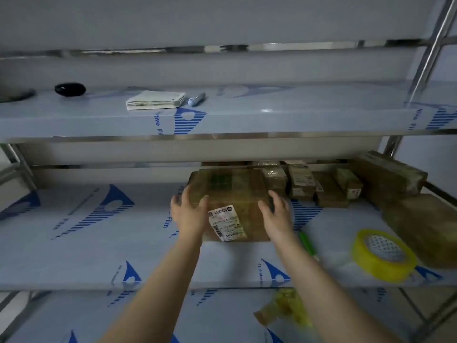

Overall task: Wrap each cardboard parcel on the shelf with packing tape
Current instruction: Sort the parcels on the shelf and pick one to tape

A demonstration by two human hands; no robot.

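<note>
Shelving point(74, 256) under blue-printed film point(116, 206), grey wall point(222, 68)

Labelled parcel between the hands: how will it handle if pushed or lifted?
The labelled parcel looks glossy, as if taped over, so probably slippery; the left hand and right hand flank its sides, which suits that. Boxy, lying flat: likely stiff, and should slide on the filmed shelf rather than tip. Weight cannot be judged.

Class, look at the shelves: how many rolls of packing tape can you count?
1. The yellow tape roll lies flat on the middle shelf, near its front edge at the right, beside a large cardboard parcel. Others may be hidden behind the parcels.
</note>
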